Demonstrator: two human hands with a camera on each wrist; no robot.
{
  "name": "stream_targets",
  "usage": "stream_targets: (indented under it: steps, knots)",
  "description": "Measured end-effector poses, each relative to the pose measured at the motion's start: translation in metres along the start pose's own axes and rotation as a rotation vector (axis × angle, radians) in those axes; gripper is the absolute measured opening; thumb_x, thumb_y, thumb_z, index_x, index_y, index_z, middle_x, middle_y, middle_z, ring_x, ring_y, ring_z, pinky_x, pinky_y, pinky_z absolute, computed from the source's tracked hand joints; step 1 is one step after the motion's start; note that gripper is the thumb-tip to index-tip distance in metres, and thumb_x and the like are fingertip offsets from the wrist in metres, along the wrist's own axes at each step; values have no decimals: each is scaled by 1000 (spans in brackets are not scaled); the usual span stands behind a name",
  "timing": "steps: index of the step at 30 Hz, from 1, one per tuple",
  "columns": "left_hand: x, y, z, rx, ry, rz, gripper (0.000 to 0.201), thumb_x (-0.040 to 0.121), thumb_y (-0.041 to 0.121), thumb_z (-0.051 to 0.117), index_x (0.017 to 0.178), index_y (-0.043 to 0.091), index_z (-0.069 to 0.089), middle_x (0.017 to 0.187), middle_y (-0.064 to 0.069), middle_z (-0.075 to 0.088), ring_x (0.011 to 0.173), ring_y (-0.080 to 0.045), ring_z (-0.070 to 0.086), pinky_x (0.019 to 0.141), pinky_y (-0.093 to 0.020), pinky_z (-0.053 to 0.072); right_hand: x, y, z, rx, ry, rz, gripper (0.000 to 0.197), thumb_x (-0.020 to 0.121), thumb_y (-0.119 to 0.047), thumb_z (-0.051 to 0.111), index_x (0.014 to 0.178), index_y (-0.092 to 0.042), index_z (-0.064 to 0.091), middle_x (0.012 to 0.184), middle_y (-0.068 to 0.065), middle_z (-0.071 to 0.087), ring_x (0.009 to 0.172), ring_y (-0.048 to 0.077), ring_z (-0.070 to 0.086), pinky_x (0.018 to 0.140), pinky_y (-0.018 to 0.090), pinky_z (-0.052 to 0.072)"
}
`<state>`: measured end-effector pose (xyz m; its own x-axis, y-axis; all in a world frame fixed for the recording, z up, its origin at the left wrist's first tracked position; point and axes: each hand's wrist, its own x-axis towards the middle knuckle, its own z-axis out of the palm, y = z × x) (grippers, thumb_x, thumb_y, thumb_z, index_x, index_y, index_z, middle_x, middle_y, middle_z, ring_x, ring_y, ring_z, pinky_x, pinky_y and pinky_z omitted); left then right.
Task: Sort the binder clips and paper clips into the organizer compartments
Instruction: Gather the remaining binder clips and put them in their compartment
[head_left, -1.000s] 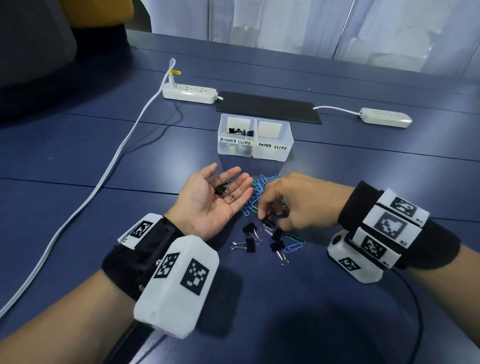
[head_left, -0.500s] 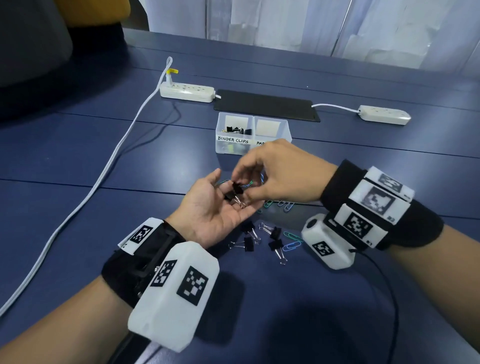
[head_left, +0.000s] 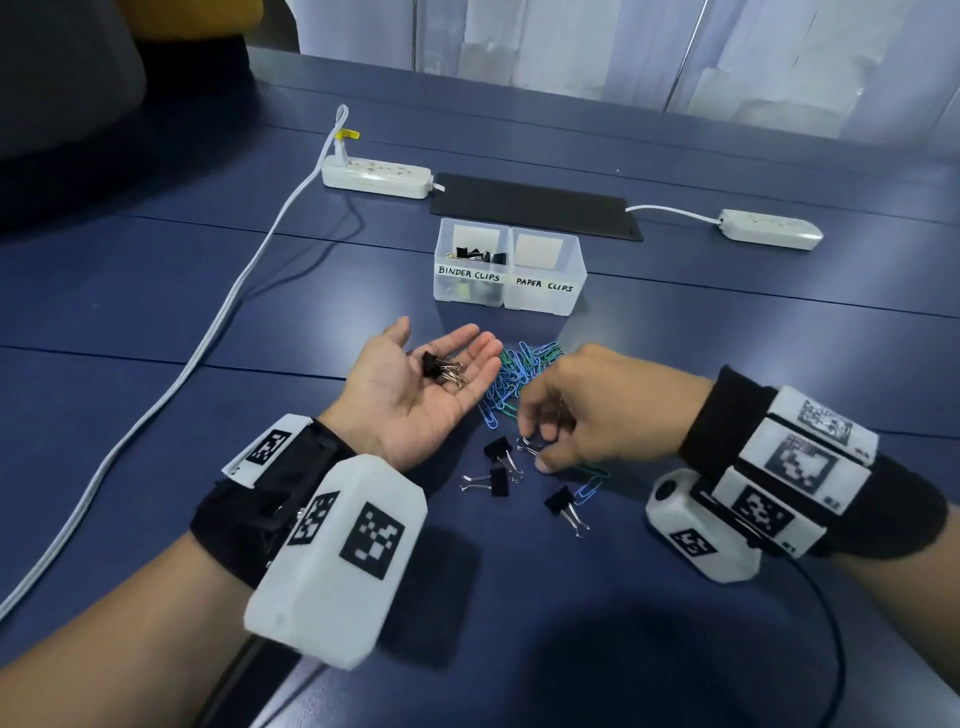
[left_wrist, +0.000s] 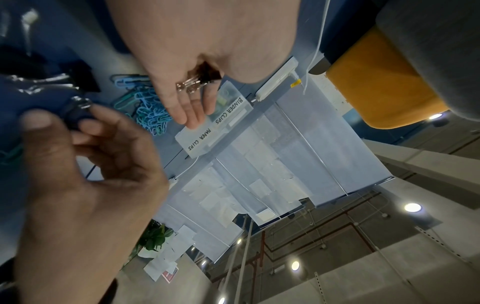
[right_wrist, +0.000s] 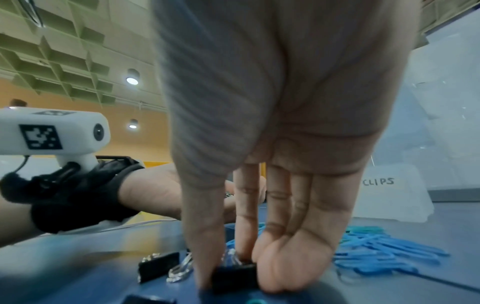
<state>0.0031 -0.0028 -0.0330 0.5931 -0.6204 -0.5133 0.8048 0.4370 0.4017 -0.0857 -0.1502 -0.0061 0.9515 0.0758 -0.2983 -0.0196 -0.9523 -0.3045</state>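
Observation:
My left hand (head_left: 405, 387) lies palm up with relaxed fingers, and black binder clips (head_left: 441, 366) rest on it, also seen in the left wrist view (left_wrist: 200, 79). My right hand (head_left: 535, 441) reaches down to the table and pinches a black binder clip (right_wrist: 233, 275) between thumb and fingers. Three more binder clips (head_left: 498, 480) lie loose on the table by that hand. A pile of blue and green paper clips (head_left: 519, 374) sits between the hands and the clear organizer (head_left: 543, 306). Its left compartment, labelled BINDER CLIPS (head_left: 470, 254), holds some black clips; no clips show in the PAPER CLIPS compartment (head_left: 540, 249).
Behind the organizer lie a black mat (head_left: 535, 205) and two white power strips (head_left: 376, 176) (head_left: 771, 228). A white cable (head_left: 218, 322) runs down the left side of the blue table (head_left: 156, 312). A loose blue paper clip (head_left: 587, 491) lies near my right wrist.
My right hand lifted a binder clip from the table into my left palm, then came back down to the table and now pinches another one. The left hand has stayed palm up.

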Motion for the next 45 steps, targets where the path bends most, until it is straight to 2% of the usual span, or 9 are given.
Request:
stream_targets:
  steps: [5,10,15,17,22,30,37,42,45]
  knots:
    - [-1,-5,1,30,17,-8,54,101,38,31,94,-6,61,91,-21,62,92,-28,62,92,-38,49,-2,-5,-12,15,105,-4,12,67,-21,70,80,-23,70,65,-6,67,58,6,62,69,27,56]
    - [-2,-10,2,61,-15,-46,42,100,28,36,83,-3,59,101,-20,63,97,-28,62,99,-40,47,7,-20,-35,118,319,-109,13,70,-21,74,83,-19,74,68,-5,71,64,3,63,65,12,49]
    - [-5,-15,3,-20,-27,-83,46,102,33,30,105,-4,57,103,-22,59,85,-27,58,83,-40,50,11,-26,-32,72,358,-152,20,74,-37,74,81,-18,72,67,-6,70,60,4,62,63,12,47]
    - [-4,-11,0,-43,3,-52,54,103,36,26,96,-7,58,100,-24,60,89,-30,60,89,-42,49,-1,-21,-32,24,310,-150,17,74,-35,74,75,-19,69,63,-7,67,60,6,60,60,12,45]
    - [-4,0,-3,-44,37,0,60,103,39,22,95,-8,58,90,-23,61,84,-30,61,86,-40,49,-23,-13,-8,-124,-88,-38,28,68,-43,77,83,-20,68,74,-3,68,66,7,61,62,19,47]
    - [-5,-5,-2,-2,29,-5,57,102,40,25,94,-6,59,89,-22,61,85,-29,61,89,-39,49,-21,-16,9,-85,-78,-34,22,70,-36,75,80,-19,65,72,-2,70,59,7,59,55,16,44]
    - [-6,-12,-4,20,-8,-53,44,101,32,34,100,-3,61,99,-21,64,98,-29,62,99,-42,47,-9,-32,-31,20,207,-108,11,71,-27,75,76,-19,71,64,-4,68,62,6,60,61,14,46]
    - [-11,-20,-2,25,-57,-79,35,100,24,36,94,-1,61,99,-17,62,93,-27,58,80,-36,49,16,-47,-32,-24,310,-172,24,70,-37,76,87,-20,71,77,-4,69,63,3,58,66,18,47]
    - [-10,-12,-8,-42,-29,-35,40,101,22,31,104,-5,60,98,-22,63,80,-29,64,86,-38,50,16,-38,-31,9,353,-143,22,71,-35,76,86,-20,70,72,-6,67,56,-2,52,60,8,39]
